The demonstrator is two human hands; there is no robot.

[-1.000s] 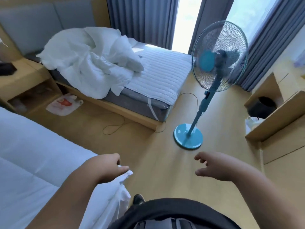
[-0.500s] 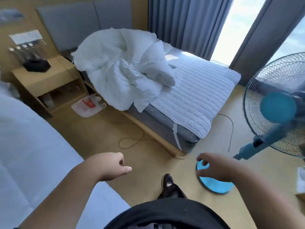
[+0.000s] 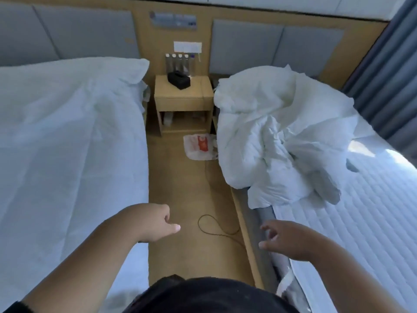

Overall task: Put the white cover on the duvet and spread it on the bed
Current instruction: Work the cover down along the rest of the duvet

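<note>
Head view, looking down the aisle between two beds.

Left hand (image 3: 151, 223): held out over the wooden floor (image 3: 180, 190) at the edge of the left bed. Fingers curled in toward the palm, thumb stuck out to the right. Grasps nothing.

Right hand (image 3: 287, 240): held out over the near edge of the right bed. Fingers loosely bent and spread, released, nothing between them. Whether the fingertips touch the mattress side, I cannot tell.

Task item: the crumpled white duvet and cover (image 3: 279, 134) lie bunched in one heap on the head half of the right bed, one fold hanging over the bed's left edge toward the floor. I cannot tell cover from duvet within the heap. Both hands are well apart from it.

Right bed: white quilted mattress pad (image 3: 352, 233) bare on the near half, grey mattress side (image 3: 262, 220) showing under it.

Left bed: smooth white bedding (image 3: 67, 143) spread flat across it.

Between the beds at the far wall: light wooden nightstand (image 3: 184, 98) with a black box (image 3: 178, 79) on top. A white plastic bag with red print (image 3: 199, 146) lies on the floor in front of it, just beside the hanging fold. A thin black cable (image 3: 211, 224) loops on the floor between the hands.

Grey curtain (image 3: 383, 86) at far right.
</note>
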